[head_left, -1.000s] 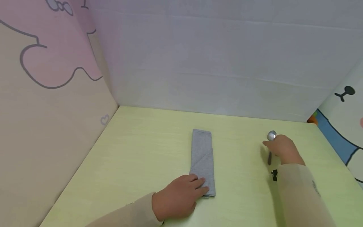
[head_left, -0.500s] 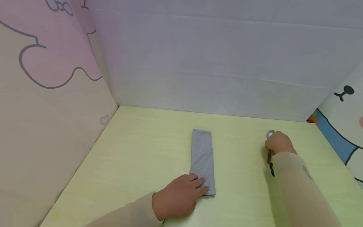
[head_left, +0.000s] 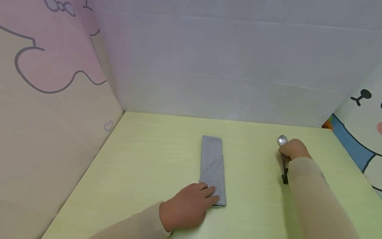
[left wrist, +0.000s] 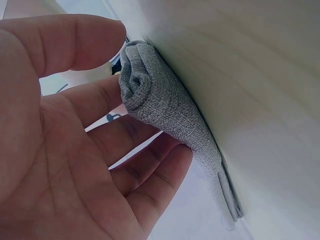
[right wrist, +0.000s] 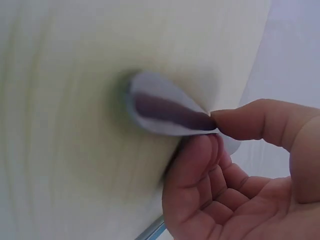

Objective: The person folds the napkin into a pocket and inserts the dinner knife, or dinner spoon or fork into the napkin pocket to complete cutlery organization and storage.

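Observation:
In the head view my left hand [head_left: 188, 206] rests on the near end of a long, folded grey cloth [head_left: 212, 159]. In the left wrist view, loosely extended fingers touch the cloth's side, and the thumb is by its rolled end. Over on the right, my right hand [head_left: 295, 149] pinches a metal spoon [head_left: 282, 140] by its handle, the bowl pointing away from me. Up close in the right wrist view, the thumb and index finger meet on the handle, whose broad shiny end [right wrist: 155, 117] carries a dark reflection. The hand partly covers the spoon.
Both hands work over a pale yellow-green table [head_left: 143, 159]. A plain whitish wall [head_left: 223, 66] closes off the back. Panels with cartoon drawings stand at the left [head_left: 53, 116] and right. A small black object [head_left: 285, 176] sits by the right cuff.
The right hand has gone from reaching over the spoon to pinching its handle. The spoon's bowl has shifted slightly left and away. The left hand and the cloth have stayed put.

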The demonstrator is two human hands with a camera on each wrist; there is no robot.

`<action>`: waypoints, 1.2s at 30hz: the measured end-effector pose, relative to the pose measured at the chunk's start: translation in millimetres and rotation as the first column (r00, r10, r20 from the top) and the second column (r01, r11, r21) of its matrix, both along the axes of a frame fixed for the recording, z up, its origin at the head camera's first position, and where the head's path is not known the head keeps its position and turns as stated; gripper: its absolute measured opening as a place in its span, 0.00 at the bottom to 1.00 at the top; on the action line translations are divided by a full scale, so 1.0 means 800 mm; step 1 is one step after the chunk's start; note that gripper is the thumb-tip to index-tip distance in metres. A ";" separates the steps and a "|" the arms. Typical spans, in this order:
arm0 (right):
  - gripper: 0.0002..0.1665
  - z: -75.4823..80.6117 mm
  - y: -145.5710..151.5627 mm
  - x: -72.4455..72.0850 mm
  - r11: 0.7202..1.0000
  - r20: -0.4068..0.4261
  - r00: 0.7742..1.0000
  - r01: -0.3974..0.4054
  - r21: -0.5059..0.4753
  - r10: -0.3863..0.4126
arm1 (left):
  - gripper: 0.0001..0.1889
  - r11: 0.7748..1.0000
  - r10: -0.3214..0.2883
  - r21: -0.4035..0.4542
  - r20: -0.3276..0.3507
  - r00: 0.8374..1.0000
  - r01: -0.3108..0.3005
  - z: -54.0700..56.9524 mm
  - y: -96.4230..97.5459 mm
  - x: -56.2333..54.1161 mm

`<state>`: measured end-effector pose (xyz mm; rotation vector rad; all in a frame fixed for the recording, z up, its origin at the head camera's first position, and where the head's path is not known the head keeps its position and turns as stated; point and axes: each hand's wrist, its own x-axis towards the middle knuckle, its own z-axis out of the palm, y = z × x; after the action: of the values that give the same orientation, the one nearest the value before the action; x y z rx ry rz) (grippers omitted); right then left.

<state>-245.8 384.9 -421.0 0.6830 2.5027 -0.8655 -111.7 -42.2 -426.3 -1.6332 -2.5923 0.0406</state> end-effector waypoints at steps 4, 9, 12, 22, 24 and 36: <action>0.09 0.000 0.004 0.002 0.991 0.003 0.998 0.068 -0.120 -0.068 | 0.22 1.000 -0.001 0.002 -0.011 1.000 0.001 0.002 0.000 0.001; 0.11 0.006 0.003 0.006 0.941 0.006 0.992 0.120 -0.317 -0.125 | 0.22 1.000 -0.003 0.011 -0.021 1.000 0.003 0.003 -0.001 0.001; 0.15 0.010 -0.001 0.012 0.910 -0.023 0.995 0.079 -0.407 -0.097 | 0.22 1.000 -0.006 0.009 -0.015 1.000 0.006 0.003 -0.001 0.001; 0.22 -0.001 -0.042 0.028 0.843 -0.331 0.941 -0.237 -0.482 0.076 | 0.22 1.000 -0.002 -0.009 0.010 1.000 0.003 0.001 0.001 0.000; 0.23 0.000 -0.053 0.029 0.828 -0.361 0.930 -0.258 -0.499 0.072 | 0.22 1.000 0.000 -0.009 0.014 1.000 0.000 0.001 0.001 0.001; 0.21 0.015 -0.121 0.007 0.714 -0.396 0.915 -0.330 -0.617 0.081 | 0.22 1.000 0.005 0.018 -0.007 1.000 -0.004 0.002 0.000 0.003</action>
<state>-240.4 288.1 -409.3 -0.0148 2.1985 -1.7926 -109.3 -42.0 -424.5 -1.6185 -2.5838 0.0239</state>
